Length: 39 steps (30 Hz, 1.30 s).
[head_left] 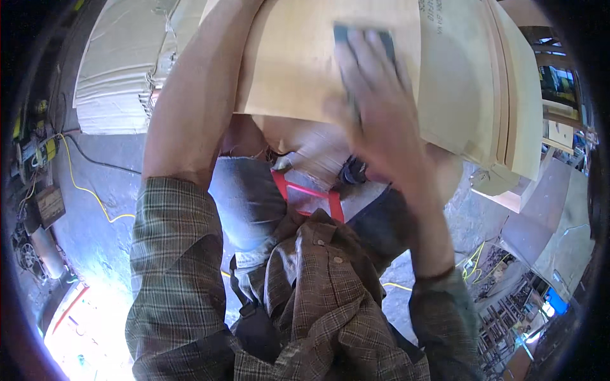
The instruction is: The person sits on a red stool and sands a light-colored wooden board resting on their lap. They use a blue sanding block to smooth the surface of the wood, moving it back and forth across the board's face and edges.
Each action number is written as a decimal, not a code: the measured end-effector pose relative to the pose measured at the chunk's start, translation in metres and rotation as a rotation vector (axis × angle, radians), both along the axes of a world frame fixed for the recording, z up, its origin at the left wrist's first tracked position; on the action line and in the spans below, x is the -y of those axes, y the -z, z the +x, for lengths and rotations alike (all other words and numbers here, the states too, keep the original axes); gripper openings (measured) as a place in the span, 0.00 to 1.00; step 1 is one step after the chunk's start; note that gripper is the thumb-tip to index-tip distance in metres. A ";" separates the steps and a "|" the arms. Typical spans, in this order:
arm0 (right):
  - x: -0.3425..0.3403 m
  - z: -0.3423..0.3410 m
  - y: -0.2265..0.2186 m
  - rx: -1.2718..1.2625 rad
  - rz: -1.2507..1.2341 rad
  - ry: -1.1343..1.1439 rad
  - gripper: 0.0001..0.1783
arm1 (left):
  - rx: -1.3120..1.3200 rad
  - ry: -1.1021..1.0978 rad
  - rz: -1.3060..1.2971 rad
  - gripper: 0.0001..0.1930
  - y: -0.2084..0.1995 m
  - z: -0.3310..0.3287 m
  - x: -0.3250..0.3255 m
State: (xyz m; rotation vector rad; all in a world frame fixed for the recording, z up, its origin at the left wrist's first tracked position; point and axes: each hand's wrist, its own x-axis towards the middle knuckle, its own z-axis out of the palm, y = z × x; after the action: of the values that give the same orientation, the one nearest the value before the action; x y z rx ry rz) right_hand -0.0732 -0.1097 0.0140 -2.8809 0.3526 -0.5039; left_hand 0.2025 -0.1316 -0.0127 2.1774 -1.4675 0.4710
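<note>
A pale wooden board (pixel 286 70) lies before me, with its near edge above my knees. My right hand (pixel 384 101) is on it, blurred by motion. Its fingers press a dark grey-green piece of sandpaper (pixel 342 32) flat against the wood; the sheet's far corners show past the fingertips. Over the board's left side reaches my left forearm (pixel 194 89). The left hand itself lies beyond the upper edge of the picture.
Flattened cardboard (pixel 114 76) is stacked on the left. More pale boards (pixel 457 76) stand right of the work. A red metal frame (pixel 311 193) is between my legs. Yellow cord (pixel 86 189) crosses the concrete floor. Clutter and metal parts (pixel 502 330) lie at the right.
</note>
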 end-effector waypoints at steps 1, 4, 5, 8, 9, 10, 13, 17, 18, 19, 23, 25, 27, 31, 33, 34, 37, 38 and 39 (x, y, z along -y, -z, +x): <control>-0.018 -0.017 -0.003 -0.033 0.021 0.017 0.33 | 0.002 -0.011 0.001 0.19 -0.001 -0.002 -0.001; -0.038 -0.035 -0.007 -0.076 0.032 0.069 0.38 | 0.002 -0.021 0.025 0.20 -0.006 -0.007 0.000; -0.026 -0.024 -0.005 -0.052 0.002 0.081 0.39 | -0.001 -0.014 0.047 0.20 -0.010 -0.008 0.001; -0.023 -0.014 0.003 0.007 -0.036 0.109 0.40 | -0.008 0.003 0.091 0.20 -0.008 -0.005 0.000; -0.025 -0.012 0.005 0.031 -0.039 0.114 0.40 | -0.006 0.005 0.101 0.20 -0.007 -0.001 0.000; -0.035 -0.020 0.000 -0.022 0.011 0.108 0.38 | -0.006 -0.011 0.099 0.21 -0.006 0.002 0.001; -0.060 -0.049 -0.015 -0.132 0.091 0.082 0.34 | -0.030 -0.041 0.108 0.22 0.002 -0.001 0.004; -0.031 -0.010 -0.004 -0.044 -0.047 0.116 0.34 | -0.026 -0.003 0.076 0.22 0.001 0.003 0.007; -0.028 -0.002 -0.002 -0.005 -0.082 0.136 0.34 | -0.009 0.006 0.067 0.22 0.002 0.004 0.006; -0.034 -0.008 -0.001 0.018 -0.052 0.147 0.35 | -0.022 0.002 0.085 0.22 0.003 0.001 0.007; -0.056 -0.033 -0.001 0.025 0.036 0.115 0.38 | -0.059 -0.040 0.158 0.23 -0.011 -0.003 0.002; -0.056 -0.035 -0.004 0.019 0.068 0.110 0.36 | -0.050 -0.029 0.212 0.23 -0.011 -0.005 0.000; -0.043 -0.019 -0.004 0.094 0.079 0.132 0.34 | 0.023 0.000 0.256 0.23 -0.013 0.000 0.004; -0.048 -0.013 0.002 0.097 0.108 0.169 0.32 | 0.018 -0.023 0.158 0.23 -0.002 0.004 0.008; -0.067 -0.049 -0.007 0.019 0.170 0.058 0.30 | -0.009 -0.035 0.198 0.23 -0.002 0.002 0.006; -0.073 -0.065 -0.011 -0.059 0.217 0.004 0.30 | -0.007 -0.030 0.220 0.23 -0.003 0.000 0.003; -0.072 -0.110 -0.027 -0.242 0.380 -0.063 0.30 | 0.005 -0.009 0.223 0.23 -0.010 -0.003 0.001; -0.067 -0.123 -0.033 -0.271 0.457 -0.029 0.32 | 0.012 -0.003 0.191 0.22 -0.008 -0.004 -0.001; -0.060 -0.131 -0.040 -0.152 0.481 0.084 0.30 | 0.018 0.003 0.158 0.22 -0.007 -0.003 -0.002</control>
State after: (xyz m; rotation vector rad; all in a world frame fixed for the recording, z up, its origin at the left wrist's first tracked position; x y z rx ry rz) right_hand -0.2040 -0.0493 0.0543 -2.4466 0.5379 -0.1779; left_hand 0.1990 -0.1293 -0.0060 2.2975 -1.5651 0.3855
